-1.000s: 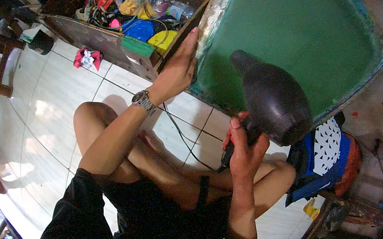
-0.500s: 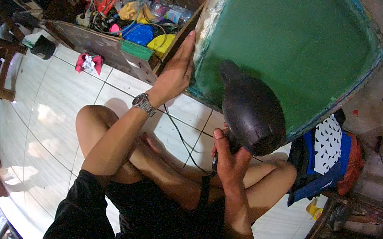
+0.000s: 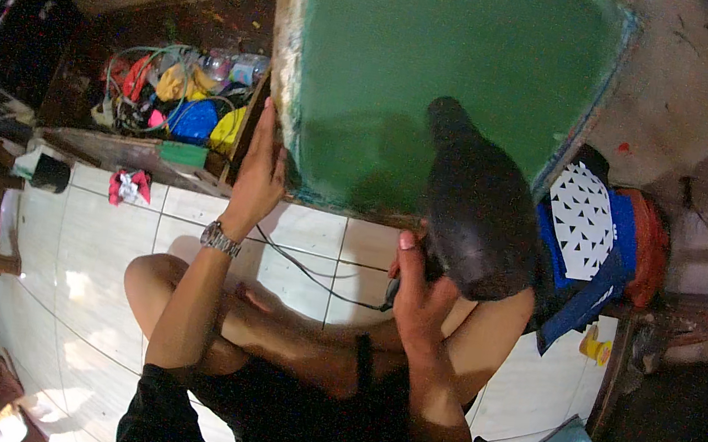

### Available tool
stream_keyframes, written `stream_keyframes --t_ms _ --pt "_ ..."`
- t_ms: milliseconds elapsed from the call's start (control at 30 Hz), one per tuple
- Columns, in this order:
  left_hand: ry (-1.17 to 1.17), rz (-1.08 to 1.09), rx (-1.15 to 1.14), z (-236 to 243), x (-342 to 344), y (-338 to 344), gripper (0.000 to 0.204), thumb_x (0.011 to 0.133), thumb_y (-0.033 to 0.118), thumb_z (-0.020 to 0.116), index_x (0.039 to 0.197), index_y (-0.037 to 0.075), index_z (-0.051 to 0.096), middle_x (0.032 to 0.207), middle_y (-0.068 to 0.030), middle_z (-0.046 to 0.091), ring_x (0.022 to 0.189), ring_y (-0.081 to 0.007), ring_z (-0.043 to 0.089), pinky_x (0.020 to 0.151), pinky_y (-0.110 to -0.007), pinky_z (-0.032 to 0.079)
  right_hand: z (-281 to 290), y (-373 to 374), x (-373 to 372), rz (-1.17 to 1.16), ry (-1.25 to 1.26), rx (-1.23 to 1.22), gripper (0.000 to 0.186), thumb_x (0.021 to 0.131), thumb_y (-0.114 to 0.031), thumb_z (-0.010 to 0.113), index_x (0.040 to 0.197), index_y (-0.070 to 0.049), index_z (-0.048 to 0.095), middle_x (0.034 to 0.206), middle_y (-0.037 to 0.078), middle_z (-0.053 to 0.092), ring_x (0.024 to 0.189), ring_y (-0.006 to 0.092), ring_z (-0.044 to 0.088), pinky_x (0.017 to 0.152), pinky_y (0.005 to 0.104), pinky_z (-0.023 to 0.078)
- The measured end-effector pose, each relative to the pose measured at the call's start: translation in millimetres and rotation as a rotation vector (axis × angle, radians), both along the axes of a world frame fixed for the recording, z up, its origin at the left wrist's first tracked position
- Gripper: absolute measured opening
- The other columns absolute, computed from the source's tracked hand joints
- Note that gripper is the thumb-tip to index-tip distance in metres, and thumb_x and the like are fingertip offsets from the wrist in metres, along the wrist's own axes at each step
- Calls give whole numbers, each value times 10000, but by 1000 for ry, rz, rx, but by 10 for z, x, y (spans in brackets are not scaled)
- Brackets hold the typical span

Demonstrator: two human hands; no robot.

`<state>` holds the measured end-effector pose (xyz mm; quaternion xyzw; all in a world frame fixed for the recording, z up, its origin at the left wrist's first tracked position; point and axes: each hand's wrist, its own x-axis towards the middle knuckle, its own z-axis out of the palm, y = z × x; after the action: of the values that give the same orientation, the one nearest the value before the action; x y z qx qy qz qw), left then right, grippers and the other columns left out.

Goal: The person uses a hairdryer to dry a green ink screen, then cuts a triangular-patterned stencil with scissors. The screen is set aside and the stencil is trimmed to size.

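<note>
Right hand point(image 3: 419, 291) grips dryer point(image 3: 477, 205), nozzle aimed up-left at green screen point(image 3: 434, 67); left hand point(image 3: 258, 173) clasps screen's left edge.

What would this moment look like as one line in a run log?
left hand: steadies green screen frame edge | right hand: grips black hair dryer, nozzle toward screen | person seated cross-legged on tiled floor

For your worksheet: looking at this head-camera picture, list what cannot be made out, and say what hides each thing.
- Head view: the lower right of the green mesh screen in its wooden frame is hidden by the black hair dryer.
- The dryer's handle is covered by the right hand.
- The left hand covers part of the frame's edge.
- The colourful clutter in the wooden tray is too small to identify.
</note>
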<state>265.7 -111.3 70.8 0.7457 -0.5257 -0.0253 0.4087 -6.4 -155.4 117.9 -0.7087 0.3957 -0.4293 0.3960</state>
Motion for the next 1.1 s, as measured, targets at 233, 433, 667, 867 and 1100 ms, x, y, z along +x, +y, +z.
stream_keyframes --t_ms 233,433,667,867,1100 --pt "23 18 22 24 -51 -33 813 952 -64 492 1622 111 66 1619 -260 249 1472 -421 313 1189 -437 305 253 -312 -164 -1 -177 49 331 928 -112 699 1189 12 535 781 52 583 554 124 537 500 287 467" --pt "31 14 37 11 -50 -41 807 946 -74 476 1618 83 59 1646 -236 187 1490 -411 275 1203 -429 280 286 -381 -177 35 -196 -4 318 932 -103 696 1188 8 543 813 55 605 570 124 550 511 288 465" --pt "-34 4 22 15 -48 -41 830 907 -77 472 1614 59 60 1658 -213 167 1492 -405 273 1207 -428 278 355 -421 -162 40 -225 94 322 919 -124 716 1191 -8 587 954 91 645 745 199 593 677 346 468" --pt "-33 30 63 15 -66 -32 815 923 -56 476 1614 59 59 1651 -226 178 1490 -417 270 1205 -435 279 400 -494 -168 109 -225 66 329 927 -56 689 1216 -1 542 895 65 623 599 119 559 533 281 462" --pt "2 21 63 18 -51 -54 773 949 -12 470 1606 30 65 1645 -255 166 1494 -423 253 1216 -440 254 514 -613 -29 71 -408 100 333 932 -60 681 1222 5 528 863 59 596 596 115 549 518 275 458"
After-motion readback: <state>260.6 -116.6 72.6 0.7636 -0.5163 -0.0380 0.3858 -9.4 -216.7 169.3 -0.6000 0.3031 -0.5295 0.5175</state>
